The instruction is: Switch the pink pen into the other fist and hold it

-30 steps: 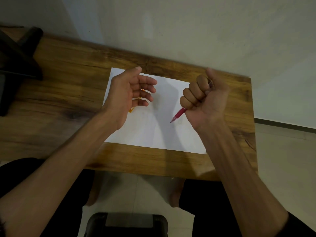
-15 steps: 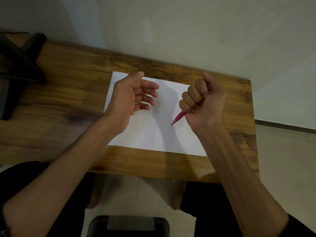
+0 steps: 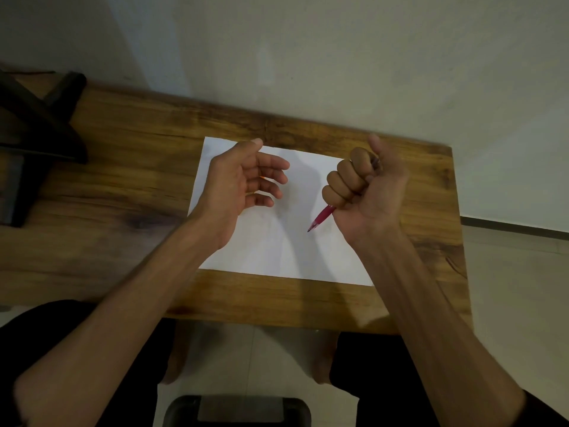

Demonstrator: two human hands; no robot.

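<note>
**Red pen gripped in a fist above a white sheet**

A slim red plastic pen [image 3: 321, 217] is held in the right hand [image 3: 366, 192], its dark tip pointing down and to the left above a white rectangular sheet of paper [image 3: 277, 248]; whether the tip touches the sheet cannot be told. A small orange object [image 3: 262, 178] is glimpsed between the fingers of the left hand [image 3: 243, 183], mostly hidden by them.

The right hand is curled into a fist round the pen, thumb raised. The left hand is held over the sheet's left part with palm turned inward and fingers loosely spread, holding nothing.

The sheet is laid flat on a brown wooden table [image 3: 123, 195] set against a pale wall [image 3: 308, 57]. A black angular object [image 3: 34, 124] is seen at the table's left end, and a dark stool [image 3: 237, 411] is seen below on the light floor.
</note>
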